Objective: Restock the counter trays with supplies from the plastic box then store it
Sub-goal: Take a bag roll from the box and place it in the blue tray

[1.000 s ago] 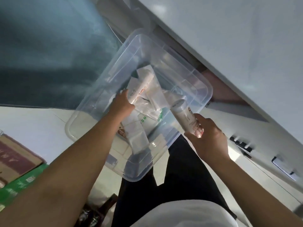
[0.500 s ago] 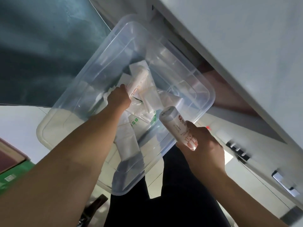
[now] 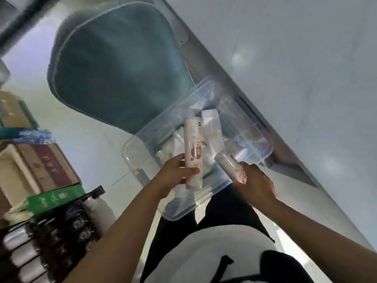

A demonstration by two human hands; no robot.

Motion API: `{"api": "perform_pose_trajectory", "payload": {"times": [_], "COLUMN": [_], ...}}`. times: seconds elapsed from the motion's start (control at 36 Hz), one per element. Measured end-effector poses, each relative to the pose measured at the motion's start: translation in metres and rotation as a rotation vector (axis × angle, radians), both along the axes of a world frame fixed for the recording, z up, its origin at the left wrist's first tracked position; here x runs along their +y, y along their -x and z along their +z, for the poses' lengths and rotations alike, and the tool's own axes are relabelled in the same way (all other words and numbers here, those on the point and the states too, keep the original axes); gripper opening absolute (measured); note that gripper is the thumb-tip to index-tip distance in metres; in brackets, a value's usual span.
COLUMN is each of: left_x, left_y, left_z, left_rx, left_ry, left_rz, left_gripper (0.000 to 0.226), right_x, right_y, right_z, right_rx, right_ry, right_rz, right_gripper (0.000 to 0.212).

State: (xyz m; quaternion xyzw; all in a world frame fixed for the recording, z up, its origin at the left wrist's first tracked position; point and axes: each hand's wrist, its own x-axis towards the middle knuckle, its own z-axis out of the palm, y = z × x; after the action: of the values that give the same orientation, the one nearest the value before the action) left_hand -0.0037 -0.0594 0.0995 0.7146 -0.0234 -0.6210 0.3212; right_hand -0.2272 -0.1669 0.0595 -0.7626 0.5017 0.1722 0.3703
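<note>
A clear plastic box point(image 3: 262, 139) sits low in front of me, beside the white counter front, with several white packets point(image 3: 212, 129) inside. My left hand point(image 3: 173, 176) grips a tall white tube with a red-brown print point(image 3: 192, 148), lifted upright above the box's near side. My right hand point(image 3: 255, 182) grips a second, similar white tube point(image 3: 230, 164), tilted over the box's near right rim. No counter trays are in sight.
A blue-grey mat point(image 3: 122, 68) lies on the pale floor beyond the box. Cardboard boxes point(image 3: 36, 170), a green carton point(image 3: 55, 199) and dark packaged goods point(image 3: 51, 242) are stacked at the left. The white counter front point(image 3: 295, 68) runs along the right.
My left hand has lifted a tube out of the box and holds it upright. The view has pulled back and swung, so the box appears smaller and the mat shows.
</note>
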Motion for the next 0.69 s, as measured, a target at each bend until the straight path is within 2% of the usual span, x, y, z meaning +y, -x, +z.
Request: {"api": "perform_pose_trajectory", "payload": {"times": [0.14,0.36,0.53,0.69], "left_x": [0.041,0.077,0.109,0.151], "left_y": [0.021,0.026,0.034,0.065], "left_z": [0.06,0.102,0.116,0.113], "left_rx": [0.01,-0.024,0.017,0.026], "left_ry": [0.089,0.19,0.307,0.419], "left_rz": [0.135,0.291,0.23,0.058], "left_gripper": [0.048,0.051,0.054,0.052], "right_x": [-0.006,0.016,0.067,0.138], "right_y": [-0.007,-0.029,-0.02,0.029], "right_z": [0.026,0.073,0.115,0.155], "right_rx": [-0.141,-0.427,-0.537,-0.687], "right_ry": [0.007,-0.045,-0.01,0.01], "right_rz": [0.036,-0.116,-0.315,-0.53], "right_gripper": [0.054,0.063,0.057,0.05]}}
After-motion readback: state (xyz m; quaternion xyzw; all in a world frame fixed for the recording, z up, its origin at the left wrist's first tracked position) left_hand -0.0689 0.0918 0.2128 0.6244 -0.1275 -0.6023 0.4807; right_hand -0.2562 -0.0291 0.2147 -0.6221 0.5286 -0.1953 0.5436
